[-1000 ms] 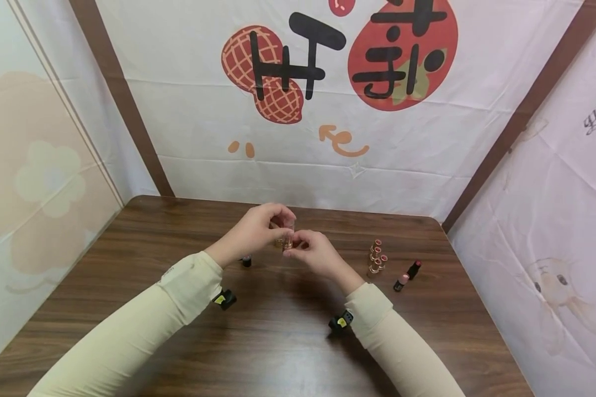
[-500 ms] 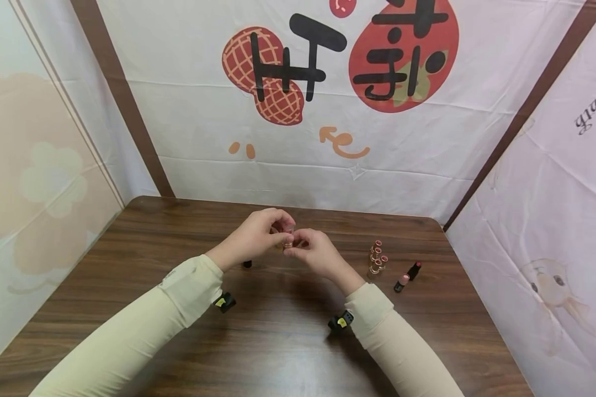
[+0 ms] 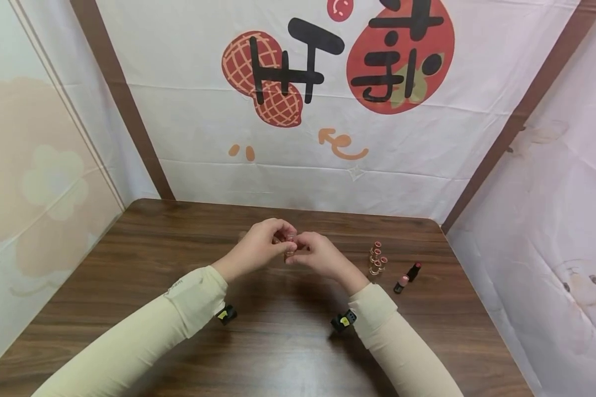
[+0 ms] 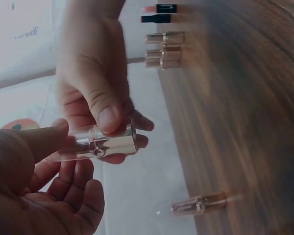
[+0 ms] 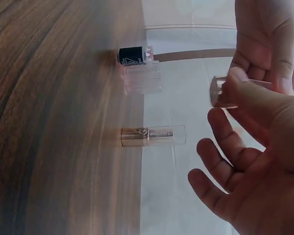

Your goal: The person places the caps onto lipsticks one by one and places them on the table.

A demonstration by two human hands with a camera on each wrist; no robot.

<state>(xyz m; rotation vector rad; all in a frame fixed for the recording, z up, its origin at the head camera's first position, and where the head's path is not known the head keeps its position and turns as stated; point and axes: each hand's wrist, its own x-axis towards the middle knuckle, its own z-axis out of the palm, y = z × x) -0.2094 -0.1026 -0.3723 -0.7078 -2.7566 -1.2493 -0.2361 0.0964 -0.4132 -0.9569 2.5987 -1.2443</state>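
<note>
Together at a single gold-based lipstick (image 4: 110,145), we have the left hand (image 3: 255,249) pinching its clear cap (image 4: 80,146) and the right hand (image 3: 324,258) gripping the base; we cannot tell whether that cap is fully seated, going on or coming off. Counting by how things lie, we find one capped gold lipstick (image 5: 154,136) standing beyond the left hand, with a black tube (image 5: 132,56) and clear pinkish caps (image 5: 143,80) farther to that hand's left. Off to the right of the right hand, four gold lipsticks (image 3: 375,266) and two black-based lipsticks (image 3: 400,284) stand bare, so we judge that most of the set is uncapped. For labels, we see lettering on the standing capped lipstick and a pale mark on the black tube, neither sharp enough for us to read. On the wall cloth (image 3: 189,121) past both hands, large black characters (image 3: 300,77) look upside down to us, and small lettering on the left sleeve (image 3: 198,291) is illegible; we find no readable brand.
</note>
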